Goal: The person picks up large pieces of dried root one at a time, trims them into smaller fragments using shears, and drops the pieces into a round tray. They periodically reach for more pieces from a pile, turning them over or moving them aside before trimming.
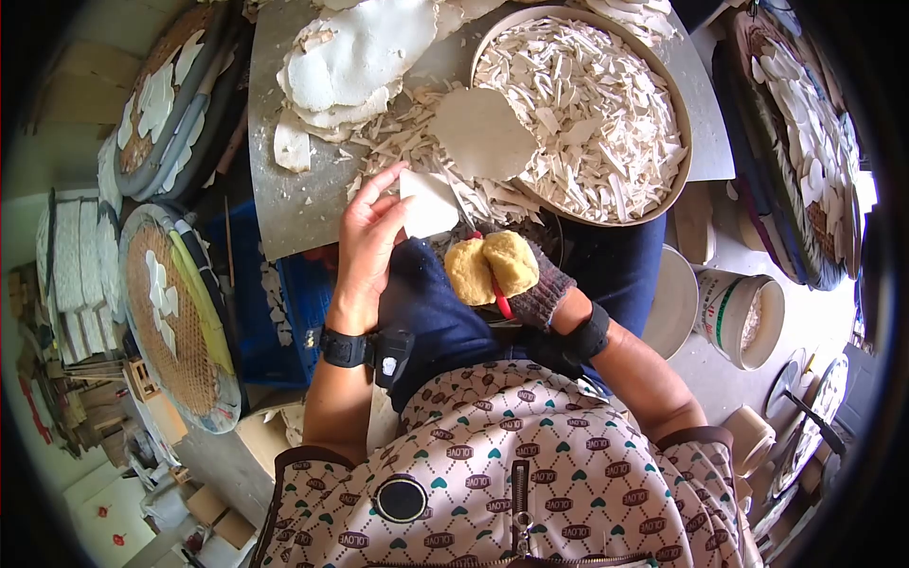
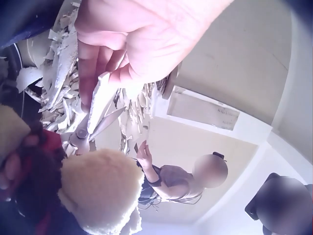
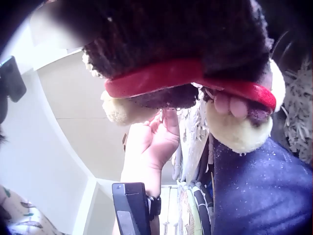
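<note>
My bare left hand (image 1: 365,237) pinches a flat white piece (image 1: 428,204) between thumb and fingers, over the table's near edge. Scissors with red handles (image 1: 503,302) are gripped in my right hand (image 1: 552,287), which wears a dark knitted glove with bare fingertips. Yellow spongy padding (image 1: 511,263) is wrapped about the handles. In the left wrist view the scissor blades (image 2: 105,123) stand apart, right at the piece's lower edge. Beyond the piece, a larger pale rounded sheet (image 1: 485,133) lies on loose trimmings.
A round basin (image 1: 606,223) full of white strips stands on the metal table (image 1: 289,213), near a stack of pale sheets (image 1: 355,57). Woven trays (image 1: 180,331) flank me, with a blue crate (image 1: 301,284) at left and a white bucket (image 1: 729,312) at right.
</note>
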A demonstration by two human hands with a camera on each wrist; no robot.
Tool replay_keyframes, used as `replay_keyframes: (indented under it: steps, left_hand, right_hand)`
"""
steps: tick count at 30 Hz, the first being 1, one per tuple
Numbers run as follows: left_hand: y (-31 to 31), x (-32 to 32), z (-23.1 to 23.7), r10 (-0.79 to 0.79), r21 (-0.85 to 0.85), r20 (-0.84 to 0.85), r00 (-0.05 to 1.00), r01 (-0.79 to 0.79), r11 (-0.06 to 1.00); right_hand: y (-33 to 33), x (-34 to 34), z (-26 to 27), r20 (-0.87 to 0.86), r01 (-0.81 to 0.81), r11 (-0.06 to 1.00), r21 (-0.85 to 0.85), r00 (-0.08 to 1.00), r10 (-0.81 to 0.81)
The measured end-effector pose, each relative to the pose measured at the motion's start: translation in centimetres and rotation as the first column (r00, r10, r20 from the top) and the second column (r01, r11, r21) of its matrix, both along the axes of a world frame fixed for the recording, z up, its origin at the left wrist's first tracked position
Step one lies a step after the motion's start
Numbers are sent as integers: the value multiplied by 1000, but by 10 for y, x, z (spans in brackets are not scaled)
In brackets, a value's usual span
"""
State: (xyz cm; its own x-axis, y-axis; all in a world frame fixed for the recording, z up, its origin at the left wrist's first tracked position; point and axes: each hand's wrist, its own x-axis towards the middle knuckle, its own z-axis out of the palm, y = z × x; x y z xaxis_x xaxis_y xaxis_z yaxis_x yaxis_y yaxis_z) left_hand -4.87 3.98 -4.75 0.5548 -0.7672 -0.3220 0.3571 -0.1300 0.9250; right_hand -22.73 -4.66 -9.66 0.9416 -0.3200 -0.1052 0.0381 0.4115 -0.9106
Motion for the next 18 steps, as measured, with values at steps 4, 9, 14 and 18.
replay_keyframes:
  steps: [4,9,14,18]
  left_hand:
    - [-4,-10,-6,163,-94,-3,987,-163,982]
    - [-1,-5,-23,146,-61,40,988,-144,988]
    - [1,2,-18,88,-5,70,994,-88,996]
    - [1,-2,-17,50,-10,37,998,-50,999]
  right_hand:
    - [-7,0,10,74,38,645,-763,997,28]
    - [-4,-8,2,-84,-111,785,-610,994,75]
    - [0,-7,2,-50,-60,714,-697,998,35]
    - [3,-7,-11,-92,-62,917,-393,995,28]
